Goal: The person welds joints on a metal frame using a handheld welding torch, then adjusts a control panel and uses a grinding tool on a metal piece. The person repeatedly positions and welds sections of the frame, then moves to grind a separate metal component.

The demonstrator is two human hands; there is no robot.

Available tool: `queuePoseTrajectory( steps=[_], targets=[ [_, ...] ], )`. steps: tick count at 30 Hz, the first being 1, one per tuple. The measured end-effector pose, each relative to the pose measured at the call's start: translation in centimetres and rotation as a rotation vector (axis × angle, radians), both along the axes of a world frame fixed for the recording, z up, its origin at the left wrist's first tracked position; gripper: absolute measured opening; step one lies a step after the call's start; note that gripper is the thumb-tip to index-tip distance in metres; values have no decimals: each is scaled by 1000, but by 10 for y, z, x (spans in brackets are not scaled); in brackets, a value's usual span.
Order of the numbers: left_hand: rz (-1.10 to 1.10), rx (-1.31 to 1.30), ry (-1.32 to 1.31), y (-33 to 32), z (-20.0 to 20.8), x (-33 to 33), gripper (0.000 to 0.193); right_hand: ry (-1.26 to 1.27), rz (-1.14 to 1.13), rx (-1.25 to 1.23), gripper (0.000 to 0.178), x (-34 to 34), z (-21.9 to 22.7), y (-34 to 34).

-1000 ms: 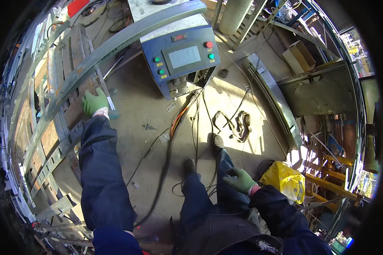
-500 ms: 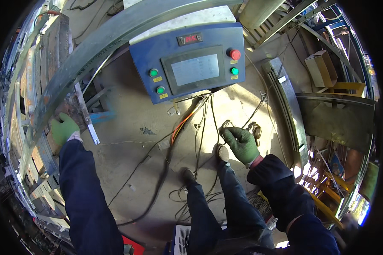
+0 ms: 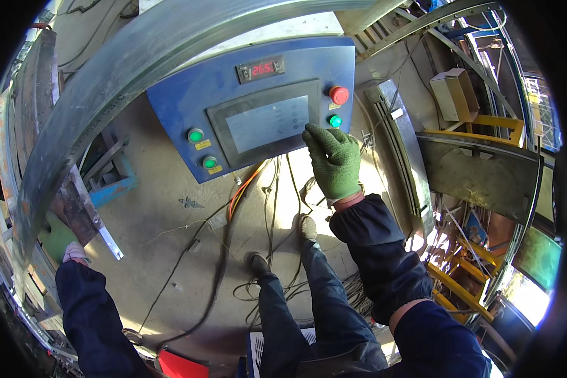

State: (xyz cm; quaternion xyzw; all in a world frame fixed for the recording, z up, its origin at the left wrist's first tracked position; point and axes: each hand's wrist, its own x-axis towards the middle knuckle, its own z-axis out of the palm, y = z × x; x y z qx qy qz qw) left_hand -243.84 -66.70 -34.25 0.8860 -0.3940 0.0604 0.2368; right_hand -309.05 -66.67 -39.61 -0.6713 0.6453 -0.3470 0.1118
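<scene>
A blue control panel (image 3: pixel 170 107) with a touchscreen (image 3: pixel 268 123) stands in front of me. My right hand (image 3: pixel 335 165), in a green glove, is raised to the screen's lower right corner. Its fingers are bunched together, with nothing visible in them; whether the fingertips touch the screen I cannot tell. Just above them is a lit green button (image 3: pixel 335 121), and a red mushroom button (image 3: pixel 339 95) is higher up. My left hand (image 3: pixel 58 238), also green-gloved, is low at the left beside a curved metal beam (image 3: pixel 94 97). The beam and a rusty steel piece (image 3: pixel 75 205) partly hide its fingers.
Two more green buttons (image 3: pixel 196 135) and a red digital display (image 3: pixel 259 69) are on the panel. Cables (image 3: pixel 223 252) trail over the floor below it. Long metal profiles (image 3: pixel 406 151) and a cardboard box (image 3: pixel 453 94) lie to the right. Steel stock fills the left side.
My right hand has moved up and left, from above the floor to the touchscreen. My left hand sits lower and further left in view. The panel appears nearer and further left.
</scene>
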Motion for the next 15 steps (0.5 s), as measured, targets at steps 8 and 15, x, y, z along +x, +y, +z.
queuePoseTrajectory(
  steps=[8, 15],
  targets=[
    [26, -5, -67, 0, -4, -2, 71, 151, 22, -47, 21, -3, -11, -15],
    [34, 13, -99, 1, -3, 3, 75, 213, 74, -38, 24, -9, -21, -19]
  ],
)
